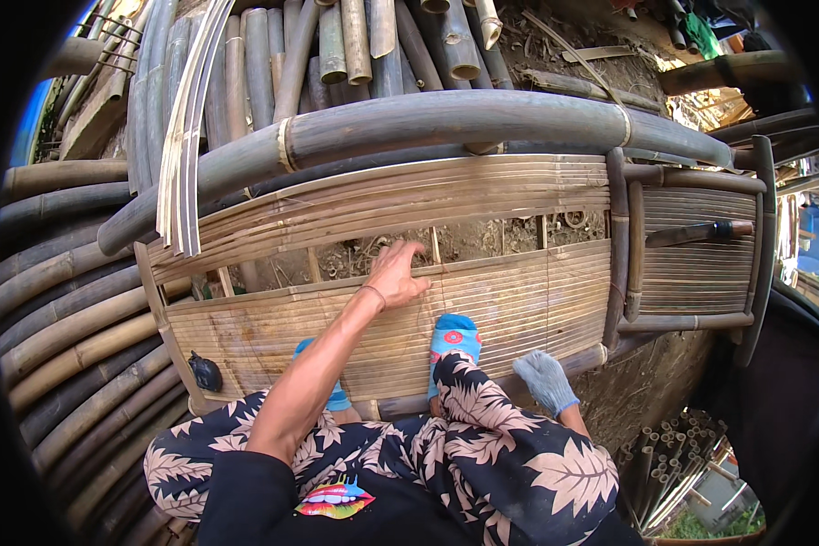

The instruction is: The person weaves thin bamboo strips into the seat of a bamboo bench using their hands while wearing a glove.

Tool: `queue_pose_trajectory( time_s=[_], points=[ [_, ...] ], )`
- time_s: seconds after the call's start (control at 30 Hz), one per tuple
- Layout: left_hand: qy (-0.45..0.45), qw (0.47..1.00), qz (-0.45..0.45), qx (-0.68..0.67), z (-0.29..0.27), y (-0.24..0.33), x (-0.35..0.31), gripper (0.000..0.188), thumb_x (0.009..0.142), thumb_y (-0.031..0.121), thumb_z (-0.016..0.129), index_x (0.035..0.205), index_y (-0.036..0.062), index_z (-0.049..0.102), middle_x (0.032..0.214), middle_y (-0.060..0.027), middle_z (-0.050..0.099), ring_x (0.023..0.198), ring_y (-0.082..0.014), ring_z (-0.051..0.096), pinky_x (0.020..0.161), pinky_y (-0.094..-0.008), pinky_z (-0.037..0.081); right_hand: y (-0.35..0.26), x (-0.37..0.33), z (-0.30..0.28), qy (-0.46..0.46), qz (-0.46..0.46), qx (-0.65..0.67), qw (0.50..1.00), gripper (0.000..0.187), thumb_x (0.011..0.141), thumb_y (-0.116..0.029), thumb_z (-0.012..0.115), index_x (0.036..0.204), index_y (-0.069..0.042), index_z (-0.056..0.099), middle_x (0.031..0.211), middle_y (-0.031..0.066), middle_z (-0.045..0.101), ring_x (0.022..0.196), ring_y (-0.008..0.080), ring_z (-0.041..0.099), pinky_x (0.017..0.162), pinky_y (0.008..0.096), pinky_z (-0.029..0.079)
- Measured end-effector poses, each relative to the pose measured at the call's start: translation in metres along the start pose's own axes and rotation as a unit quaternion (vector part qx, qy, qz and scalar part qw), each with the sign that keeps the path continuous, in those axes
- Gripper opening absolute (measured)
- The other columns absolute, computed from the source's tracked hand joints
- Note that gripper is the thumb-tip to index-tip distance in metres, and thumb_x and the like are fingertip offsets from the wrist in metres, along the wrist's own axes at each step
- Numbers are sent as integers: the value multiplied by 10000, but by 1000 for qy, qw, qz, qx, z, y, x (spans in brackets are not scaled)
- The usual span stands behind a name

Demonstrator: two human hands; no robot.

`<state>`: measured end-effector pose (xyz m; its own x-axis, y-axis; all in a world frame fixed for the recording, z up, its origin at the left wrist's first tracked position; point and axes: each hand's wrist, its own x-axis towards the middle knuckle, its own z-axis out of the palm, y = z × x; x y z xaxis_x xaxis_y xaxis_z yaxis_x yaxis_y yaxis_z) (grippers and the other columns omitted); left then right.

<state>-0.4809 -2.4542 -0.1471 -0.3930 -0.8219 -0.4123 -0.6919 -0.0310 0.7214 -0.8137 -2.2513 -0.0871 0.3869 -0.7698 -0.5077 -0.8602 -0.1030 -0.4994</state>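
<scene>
Leftmost, dark and tan poles lie side by side, and just right of them pale strips hang over the far rail, a thick length of bamboo. A small black object, its kind unclear, sits on the left end of the near slats. These slats and the far slats form a long bamboo bed, directly ahead of the person, with an open strip between them where crosspieces and soil show. Near the middle, the bare left hand is at the far edge of the near slats, thumb and fingers apart; whether the fingertips touch the wood I cannot tell. Just nearer and right, a blue sock covers a foot set on the slats. Further right, the right hand, in a grey glove, is at the near edge, its fingers together; whether they grip anything I cannot tell. Beyond a dark upright, a knife lies on the right panel, handle to the right. Near right, thin bamboo tubes stand bundled.
</scene>
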Motion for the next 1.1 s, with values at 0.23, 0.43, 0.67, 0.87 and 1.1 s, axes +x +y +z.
queue_pose_trajectory(
  time_s=[0.23, 0.43, 0.67, 0.87, 1.1],
  points=[
    [-51, 992, -68, 94, 33, 6, 1, 645, 902, 427, 487, 1389, 4, 456, 1014, -279, 665, 1047, -385, 609, 980, -502, 323, -23, 10, -18, 121, 267, -105, 950, 475, 860, -380, 644, 1216, -69, 597, 1117, 191, 632, 1051, 383, 596, 892, 465, 478],
    [9, 997, -25, 72, 34, 2, -10, 510, 968, 326, 477, 1378, 23, 465, 1020, -197, 688, 1006, -365, 605, 979, -512, 317, -90, 161, -52, 192, 118, -83, 971, 420, 814, -401, 700, 1052, -59, 651, 1048, 167, 641, 982, 355, 620, 845, 469, 494],
    [-18, 996, -40, 79, 36, 7, -5, 412, 978, 311, 483, 1338, 117, 526, 1073, -136, 691, 1018, -335, 594, 997, -517, 300, -68, 173, -72, -127, 262, 307, 906, 341, 853, -341, 669, 837, -1, 684, 784, 150, 645, 686, 240, 656, 613, 393, 527],
    [-41, 993, -66, 85, 31, 5, -10, 328, 980, 323, 469, 1204, 136, 619, 1096, -117, 686, 1034, -342, 579, 995, -535, 290, -72, 165, -145, 8, 154, 486, 860, 371, 900, -319, 654, 820, 43, 666, 1140, 176, 655, 907, 173, 647, 877, 326, 503],
    [-81, 991, -75, 70, 25, 16, 3, 291, 962, 305, 438, 1035, 117, 648, 1035, -142, 692, 1019, -355, 587, 990, -542, 301, -54, 201, -161, 65, 132, 580, 801, 408, 978, -318, 529, 742, -10, 656, 1080, 195, 703, 782, 293, 683, 729, 450, 522]
  ],
)
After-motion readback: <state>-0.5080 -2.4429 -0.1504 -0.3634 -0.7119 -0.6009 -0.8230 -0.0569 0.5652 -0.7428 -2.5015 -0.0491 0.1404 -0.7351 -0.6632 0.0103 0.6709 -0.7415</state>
